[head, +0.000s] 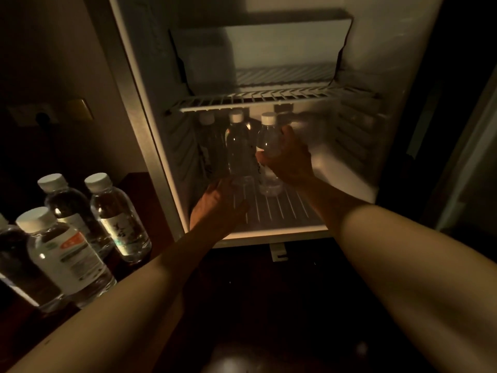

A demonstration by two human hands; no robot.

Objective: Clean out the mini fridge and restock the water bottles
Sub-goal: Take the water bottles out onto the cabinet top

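Currently right hand is gripping a bottle; left hand, fingers relaxed, is steadying its neighbour; crowding risks toppling.

One head-worn view only. We look forward and down, close in, straight into the open mini fridge; both forearms reach away from us into frame. Spare bottles sit near, at lower left, outside the fridge.

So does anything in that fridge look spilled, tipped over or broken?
Nothing stands out. The bottles in the fridge stand upright on the lower rack, caps on, with no spill showing. The right hand holds one bottle; the dim light hides fine detail.
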